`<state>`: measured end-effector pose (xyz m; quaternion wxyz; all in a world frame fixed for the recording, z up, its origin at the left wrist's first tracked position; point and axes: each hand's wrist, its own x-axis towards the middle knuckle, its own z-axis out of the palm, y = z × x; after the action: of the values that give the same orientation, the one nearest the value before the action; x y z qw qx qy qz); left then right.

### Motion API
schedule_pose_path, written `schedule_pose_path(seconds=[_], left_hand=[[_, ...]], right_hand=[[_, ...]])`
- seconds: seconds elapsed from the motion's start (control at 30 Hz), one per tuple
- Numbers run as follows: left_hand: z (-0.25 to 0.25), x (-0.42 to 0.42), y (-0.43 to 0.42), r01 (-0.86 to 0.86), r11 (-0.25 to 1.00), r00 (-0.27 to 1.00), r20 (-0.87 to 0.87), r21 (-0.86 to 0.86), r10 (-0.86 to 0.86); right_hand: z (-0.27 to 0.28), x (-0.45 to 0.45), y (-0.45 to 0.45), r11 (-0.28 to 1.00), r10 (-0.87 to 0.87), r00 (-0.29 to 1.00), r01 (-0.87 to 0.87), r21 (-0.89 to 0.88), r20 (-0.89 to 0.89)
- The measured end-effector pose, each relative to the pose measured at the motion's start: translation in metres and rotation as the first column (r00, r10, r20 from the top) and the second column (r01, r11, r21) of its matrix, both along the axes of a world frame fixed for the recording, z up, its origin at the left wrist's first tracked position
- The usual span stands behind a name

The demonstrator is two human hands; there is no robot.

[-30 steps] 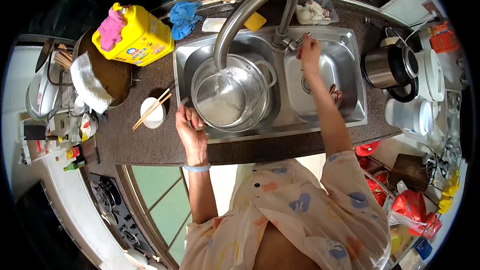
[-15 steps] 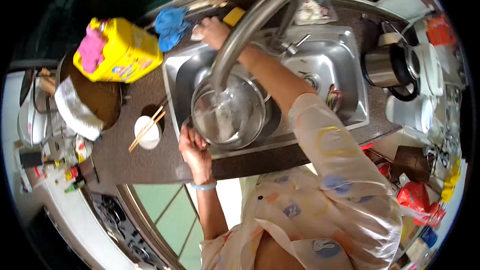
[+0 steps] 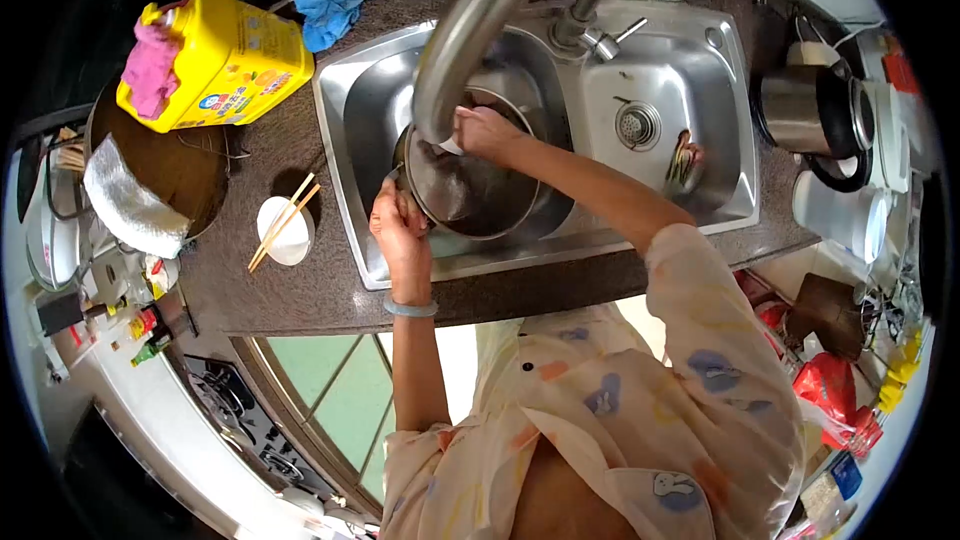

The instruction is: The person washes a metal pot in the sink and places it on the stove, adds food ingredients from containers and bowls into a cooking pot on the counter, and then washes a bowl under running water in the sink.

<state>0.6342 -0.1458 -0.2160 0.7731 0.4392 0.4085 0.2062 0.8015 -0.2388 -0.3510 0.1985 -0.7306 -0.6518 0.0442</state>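
Note:
A stainless-steel pot (image 3: 480, 202) is in the left basin of the double sink (image 3: 365, 120), tilted under the curved tap (image 3: 450, 40). My left hand (image 3: 402, 225) is closed at the pot's left side, around what looks like its handle. Inside the pot's rim is my right hand (image 3: 488, 135), its fingers closed on a small white piece (image 3: 449, 146), possibly a sponge. The tap hides part of that piece and of the pot's far rim.
White bowl (image 3: 290, 230) with chopsticks (image 3: 283, 220) across it, left of the sink. Behind are a yellow jug (image 3: 225, 65) draped with a pink cloth (image 3: 152, 70), and a blue cloth (image 3: 330, 2). Food scraps (image 3: 684, 160) lie in the right basin; an electric kettle (image 3: 805, 110) stands farther right.
My right hand has come from the counter behind the sink into the pot, bringing the white piece. The pot's opening has tilted, and my left hand stays at its side.

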Motion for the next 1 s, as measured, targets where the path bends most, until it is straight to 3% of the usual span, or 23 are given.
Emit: schedule_pose_path(seconds=[0.07,0.1,0.13,0.2,0.23,0.27,0.33,0.37,0.43,0.5,0.53,0.6,0.67,0.73,0.77,0.8,0.83,0.9,0.93,0.97,1.0], left_hand=[[-0.002,0.003,0.0,-0.003,1.0,1.0,-0.008,-0.005,0.003],[-0.004,0.005,0.001,0.005,1.0,1.0,-0.01,-0.006,-0.005],[-0.006,0.005,0.004,-0.026,1.0,0.999,0.018,-0.013,0.027],[-0.008,0.004,0.009,-0.052,0.998,0.997,0.049,-0.02,0.053],[-0.009,0.003,0.011,-0.067,0.997,0.996,0.064,-0.031,0.069],[-0.009,0.001,0.012,-0.081,0.996,0.994,0.075,-0.041,0.084],[-0.004,0.001,0.009,-0.056,0.998,0.994,0.09,-0.012,0.057],[-0.001,0.001,0.007,-0.076,0.997,0.994,0.08,-0.03,0.078],[0.005,0.002,0.0,-0.096,0.994,0.992,0.073,-0.046,0.099],[0.011,-0.002,-0.004,-0.08,0.995,0.995,0.061,-0.059,0.083],[0.012,-0.004,-0.004,-0.077,0.996,0.995,0.062,-0.049,0.08],[0.009,-0.01,-0.004,-0.107,0.994,0.99,0.084,-0.039,0.11],[0.007,-0.014,0.001,-0.079,0.996,0.989,0.126,-0.045,0.084],[0.012,-0.012,0.002,-0.119,0.99,0.985,0.118,-0.076,0.128],[0.012,-0.011,0.002,-0.113,0.991,0.983,0.138,-0.073,0.123],[0.012,-0.011,0.001,-0.113,0.991,0.982,0.14,-0.075,0.123],[0.011,-0.01,0.001,-0.119,0.99,0.982,0.136,-0.076,0.128],[0.01,-0.01,-0.002,-0.121,0.99,0.982,0.134,-0.077,0.13],[0.009,-0.011,-0.004,-0.109,0.993,0.986,0.124,-0.045,0.114],[0.007,-0.011,-0.007,-0.097,0.995,0.989,0.112,-0.013,0.097],[0.004,-0.011,-0.009,-0.093,0.996,0.989,0.111,-0.013,0.094]], right_hand=[[-0.026,-0.014,0.003,0.984,-0.17,0.971,0.157,0.089,0.166],[-0.019,-0.024,0.001,0.955,-0.249,0.968,0.253,-0.156,0.04],[-0.017,-0.035,-0.006,0.952,-0.259,0.965,0.261,-0.161,0.037],[-0.009,-0.055,-0.015,0.804,-0.423,0.905,0.349,-0.481,-0.049],[0.007,-0.061,-0.016,0.721,-0.492,0.859,0.308,-0.621,-0.145],[0.014,-0.072,-0.017,0.72,-0.493,0.857,0.307,-0.622,-0.148],[0.023,-0.084,-0.018,0.766,-0.333,0.785,-0.099,-0.635,-0.523],[0.026,-0.087,-0.011,0.768,-0.335,0.781,-0.099,-0.633,-0.528],[0.034,-0.092,0.016,0.975,-0.126,0.453,-0.107,-0.194,-0.882],[0.023,-0.089,0.04,0.97,-0.113,0.573,0.239,0.034,-0.812],[0.027,-0.077,0.041,0.938,-0.22,0.708,0.343,0.055,-0.671],[0.03,-0.052,0.035,0.866,-0.352,0.914,0.399,0.301,-0.201],[0.016,-0.039,0.024,0.866,-0.386,0.92,0.386,0.317,-0.067],[0.017,-0.035,0.006,0.881,-0.407,0.913,0.398,0.256,-0.02],[0.017,-0.038,-0.003,0.899,-0.438,0.898,0.436,-0.05,-0.037],[0.017,-0.044,-0.009,0.831,-0.474,0.879,0.431,-0.353,-0.043],[0.017,-0.053,-0.011,0.83,-0.474,0.88,0.43,-0.355,-0.042],[0.019,-0.074,-0.013,0.695,-0.625,0.649,0.211,-0.687,-0.433],[0.031,-0.08,-0.013,0.695,-0.626,0.65,0.214,-0.687,-0.431],[0.043,-0.087,-0.013,0.873,-0.392,0.645,0.034,-0.487,-0.656],[0.052,-0.09,-0.01,0.965,-0.11,0.581,-0.132,-0.226,-0.806]])
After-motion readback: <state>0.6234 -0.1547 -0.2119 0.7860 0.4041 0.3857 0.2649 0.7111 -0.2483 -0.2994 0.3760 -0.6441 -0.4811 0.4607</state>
